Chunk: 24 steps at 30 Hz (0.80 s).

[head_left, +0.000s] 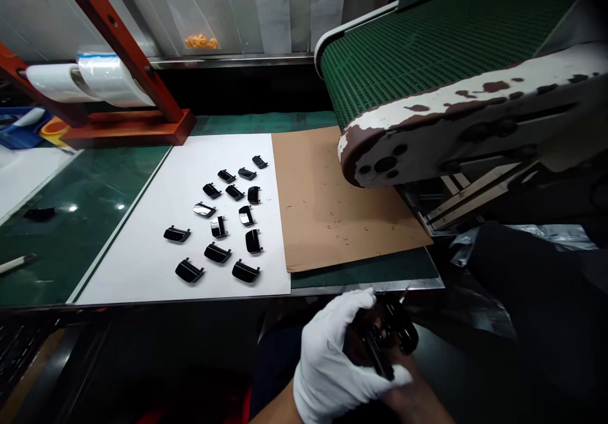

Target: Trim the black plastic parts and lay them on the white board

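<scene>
My left hand [327, 354], in a white glove, is closed around a cluster of glossy black plastic parts [375, 341] in front of the table edge. Close against the same parts is my right hand [387, 332], bare and in shadow, its fingers curled and largely covered by them. A thin pale tip [404, 295] pokes out above the cluster; what it belongs to is hidden. Several similar black plastic pieces with small tabs [218, 253] lie spread over a white sheet [137, 253] on the table.
Brown cardboard [313, 221] beside the sheet carries small dark curled scraps. A green conveyor belt [427, 63] overhangs it. At the back left, an orange stand [128, 129] holds plastic film rolls [111, 78]. A pen-like white stick [16, 263] lies on the green tabletop [38, 246].
</scene>
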Tool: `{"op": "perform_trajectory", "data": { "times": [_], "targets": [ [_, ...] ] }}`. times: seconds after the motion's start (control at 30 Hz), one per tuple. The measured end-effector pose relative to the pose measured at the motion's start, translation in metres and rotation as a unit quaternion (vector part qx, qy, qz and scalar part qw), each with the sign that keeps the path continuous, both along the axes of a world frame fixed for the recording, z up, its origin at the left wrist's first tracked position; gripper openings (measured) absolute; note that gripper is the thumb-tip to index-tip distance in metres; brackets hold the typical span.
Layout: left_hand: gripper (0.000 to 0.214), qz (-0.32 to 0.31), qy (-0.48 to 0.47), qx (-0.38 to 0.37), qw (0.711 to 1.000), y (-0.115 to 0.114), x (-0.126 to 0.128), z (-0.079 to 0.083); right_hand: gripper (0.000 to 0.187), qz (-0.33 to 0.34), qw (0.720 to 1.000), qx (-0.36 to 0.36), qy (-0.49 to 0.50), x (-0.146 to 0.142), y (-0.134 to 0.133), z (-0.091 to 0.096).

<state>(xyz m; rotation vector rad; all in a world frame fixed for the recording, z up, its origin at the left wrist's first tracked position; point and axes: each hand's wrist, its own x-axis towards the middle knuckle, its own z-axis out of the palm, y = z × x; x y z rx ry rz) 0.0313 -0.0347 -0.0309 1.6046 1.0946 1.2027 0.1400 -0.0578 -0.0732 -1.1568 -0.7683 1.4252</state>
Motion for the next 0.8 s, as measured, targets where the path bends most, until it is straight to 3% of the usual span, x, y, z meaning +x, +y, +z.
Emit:
{"op": "perform_trajectory", "data": {
  "times": [0.23,0.33,0.43,0.53,0.7,0.73,0.8],
  "targets": [
    [0.066,-0.023,0.025,0.047,0.998,0.006,0.000,0.006,0.040,-0.052,0.998,-0.006,0.035,0.010,0.010,0.020],
    [0.052,-0.069,0.122,0.023,0.990,0.017,-0.007,0.015,0.033,-0.036,0.999,0.001,0.016,0.028,0.015,0.026],
    [0.031,-0.150,0.252,-0.033,0.955,0.023,-0.014,0.018,0.029,0.022,0.999,0.003,-0.045,0.042,0.015,0.031],
    [0.021,-0.192,0.323,-0.063,0.925,0.020,-0.017,0.008,0.020,0.085,0.989,-0.020,-0.121,0.043,0.009,0.033],
    [0.021,-0.195,0.348,-0.083,0.913,0.002,-0.020,-0.019,0.012,0.148,0.967,-0.038,-0.203,0.040,-0.003,0.032],
    [0.025,-0.185,0.354,-0.087,0.912,0.000,-0.022,-0.023,0.015,0.146,0.965,-0.025,-0.215,0.048,-0.005,0.032],
    [0.040,-0.164,0.361,-0.082,0.915,0.001,-0.029,-0.027,0.023,0.054,0.968,0.002,-0.246,0.077,-0.010,0.032]
  ]
}}
